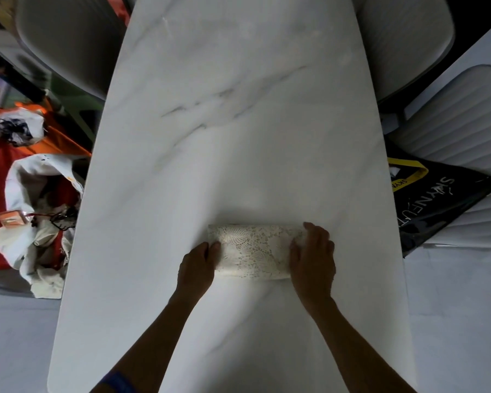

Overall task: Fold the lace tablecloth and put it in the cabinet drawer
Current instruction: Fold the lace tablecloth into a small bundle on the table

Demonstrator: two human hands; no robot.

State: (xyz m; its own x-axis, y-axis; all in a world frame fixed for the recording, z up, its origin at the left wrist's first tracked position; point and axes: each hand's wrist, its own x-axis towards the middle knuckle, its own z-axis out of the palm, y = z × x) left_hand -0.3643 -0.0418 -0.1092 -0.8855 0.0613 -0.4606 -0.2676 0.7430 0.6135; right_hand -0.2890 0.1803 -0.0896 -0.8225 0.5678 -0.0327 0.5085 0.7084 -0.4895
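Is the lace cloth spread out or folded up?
Folded: the cloth is a compact bundle on the table, gripped by the left hand and right hand.

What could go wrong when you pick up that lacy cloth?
1. The folded white lace tablecloth is held only at its two ends, by the left hand and the right hand. Lifted that way, its middle might sag and the folds could come undone.
2. The white marble-patterned table looks smooth, so the bundle might slide as the hands squeeze it.
3. No cabinet drawer is in view, so the carry might be long enough to loosen it.
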